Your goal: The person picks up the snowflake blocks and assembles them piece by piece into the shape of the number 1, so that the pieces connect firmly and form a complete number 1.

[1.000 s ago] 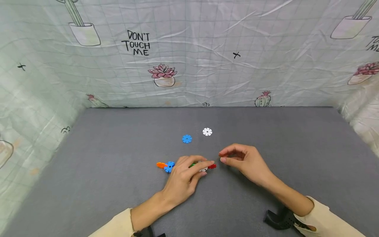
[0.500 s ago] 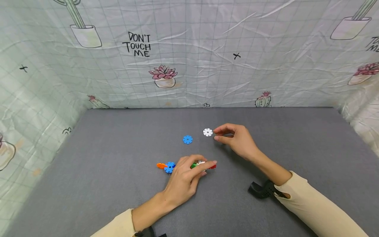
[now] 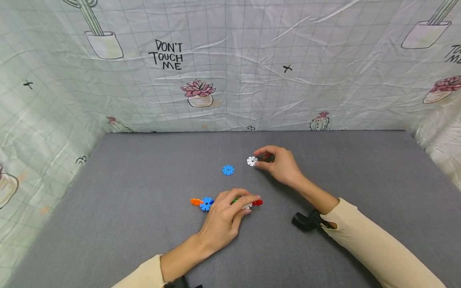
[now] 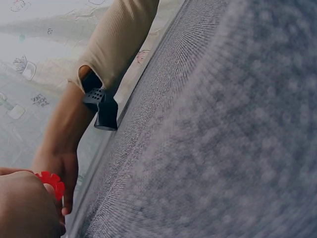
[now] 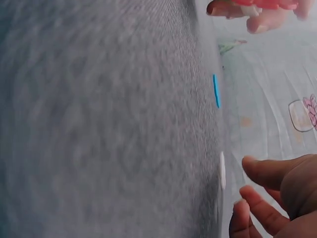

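One white notched disc (image 3: 250, 162) at the fingertips of the right hand (image 3: 282, 164)

Seen from the head camera, the white notched disc lies flat on the grey table (image 3: 144, 180), at nine o'clock from the middle of the right hand. That grip is spread, the thumb apart from the fingers. The thumb tip overlaps the disc's edge in the head view, but the right wrist view shows a gap between the two. The disc is thin and round, with slots cut about its rim and a small hole at the centre.

A loose blue disc (image 3: 227, 171) of similar shape lies flat nearby, between eight and nine o'clock from the white one and not touching it.

The left hand (image 3: 223, 214) holds a chain of linked discs (image 3: 209, 207), its grip curled over the middle, which is hidden. Towards ten o'clock from that hand, an orange disc (image 3: 196, 202) ends the chain, joined to a blue link (image 3: 203, 205). Towards two o'clock, parts of a green link (image 3: 234, 201), a white link (image 3: 247, 206) and a red disc (image 3: 257, 203) show. The red one's notched rim juts past the left hand in the left wrist view.

At twelve o'clock, a pale cloth (image 3: 252, 96) printed with potted plants rises behind the table.
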Action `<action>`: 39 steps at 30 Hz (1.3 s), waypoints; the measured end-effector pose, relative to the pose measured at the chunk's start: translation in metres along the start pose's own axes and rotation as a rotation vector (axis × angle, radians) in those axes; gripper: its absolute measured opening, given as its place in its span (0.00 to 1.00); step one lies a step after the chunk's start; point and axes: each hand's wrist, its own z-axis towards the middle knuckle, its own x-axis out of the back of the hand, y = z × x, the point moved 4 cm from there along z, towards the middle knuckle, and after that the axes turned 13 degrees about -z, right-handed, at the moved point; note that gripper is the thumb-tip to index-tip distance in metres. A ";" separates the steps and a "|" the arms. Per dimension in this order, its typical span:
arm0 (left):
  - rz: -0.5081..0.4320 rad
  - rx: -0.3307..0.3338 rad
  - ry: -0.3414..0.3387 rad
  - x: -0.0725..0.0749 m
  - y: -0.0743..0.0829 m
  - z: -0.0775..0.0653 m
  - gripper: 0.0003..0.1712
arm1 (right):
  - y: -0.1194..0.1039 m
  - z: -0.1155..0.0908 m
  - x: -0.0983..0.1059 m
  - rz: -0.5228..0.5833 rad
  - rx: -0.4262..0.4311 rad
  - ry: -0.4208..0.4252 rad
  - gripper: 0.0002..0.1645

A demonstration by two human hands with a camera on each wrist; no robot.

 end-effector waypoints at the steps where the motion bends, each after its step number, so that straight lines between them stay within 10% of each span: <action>1: 0.000 0.000 0.000 0.000 0.000 0.000 0.21 | -0.001 0.000 -0.001 -0.010 0.005 0.001 0.15; 39: -0.002 -0.010 0.005 -0.001 0.000 0.000 0.19 | -0.002 -0.003 -0.003 -0.027 0.074 -0.034 0.16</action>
